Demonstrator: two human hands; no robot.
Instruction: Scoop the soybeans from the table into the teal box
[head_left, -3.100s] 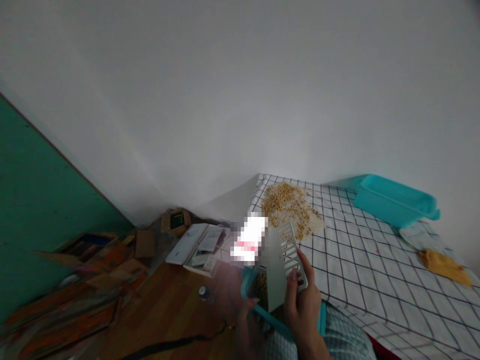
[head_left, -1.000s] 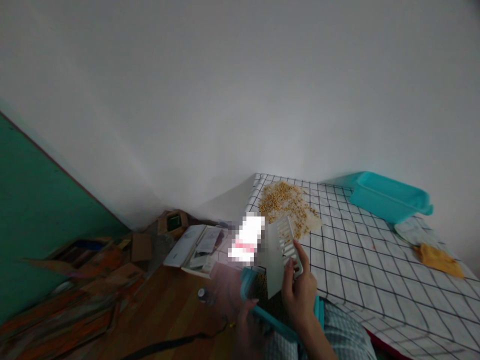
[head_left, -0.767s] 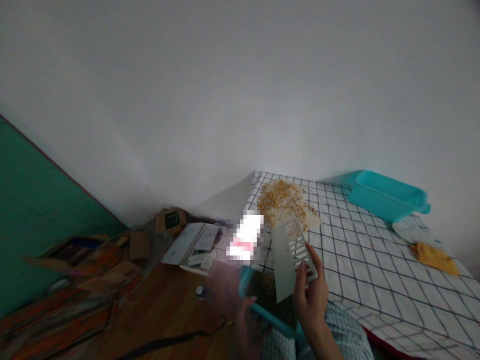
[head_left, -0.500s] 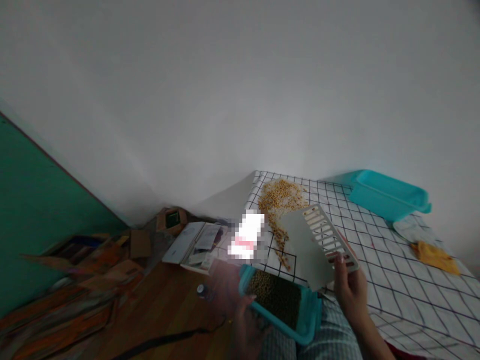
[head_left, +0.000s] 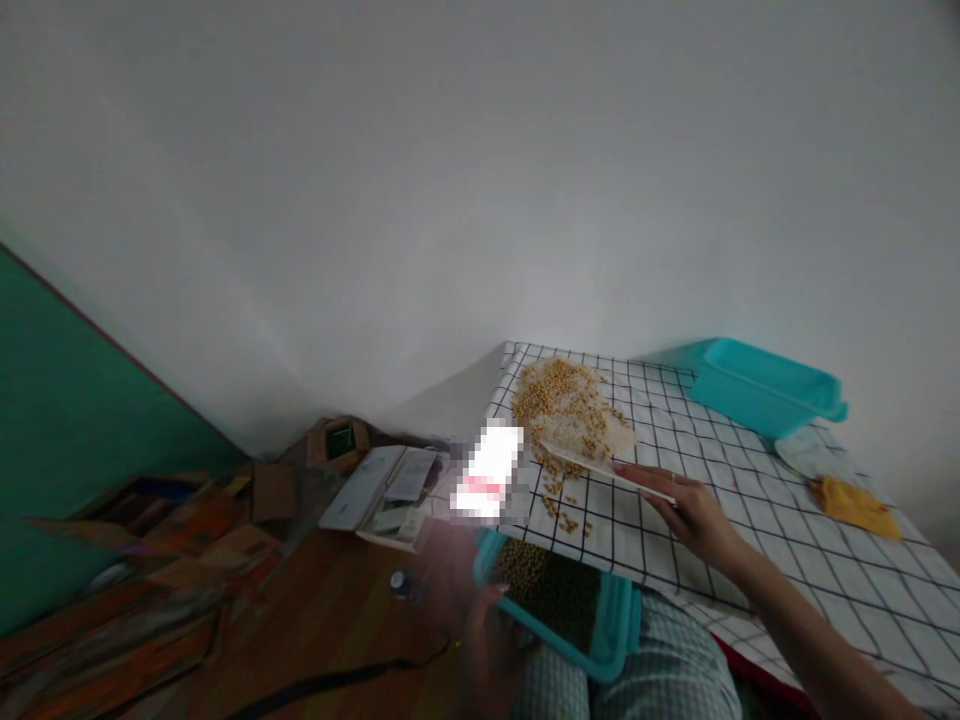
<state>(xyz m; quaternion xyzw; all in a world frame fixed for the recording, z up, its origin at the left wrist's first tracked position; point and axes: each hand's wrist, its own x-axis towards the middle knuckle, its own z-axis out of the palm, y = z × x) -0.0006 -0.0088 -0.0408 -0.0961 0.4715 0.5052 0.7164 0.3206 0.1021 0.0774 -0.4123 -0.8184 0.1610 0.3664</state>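
Observation:
My left hand [head_left: 487,615], partly blurred, grips the left end of a teal plastic bin [head_left: 541,622] at my lap, below the table edge. Inside the bin lie tan beans [head_left: 523,566] on the left and small dark green beans [head_left: 566,605]. My right hand [head_left: 690,515] is closed on a thin white slotted board [head_left: 611,474], now seen nearly edge-on. The board's far end touches a heap of yellow beans [head_left: 555,385] mixed with pale grains on the checked cloth. Several loose beans [head_left: 562,515] lie between the board and the table's near edge.
A second teal bin [head_left: 765,385] stands at the back right against the wall. Beside it are a clear plastic bag and a yellow cloth-like item [head_left: 859,508]. An open white box [head_left: 394,495], cardboard boxes [head_left: 274,490] and a small bottle [head_left: 400,583] are on the left.
My right hand has swung the slotted board from above the bin out to the heap, tilting it edge-on. More loose beans lie nearer the table edge. The left hand keeps its grip on the bin.

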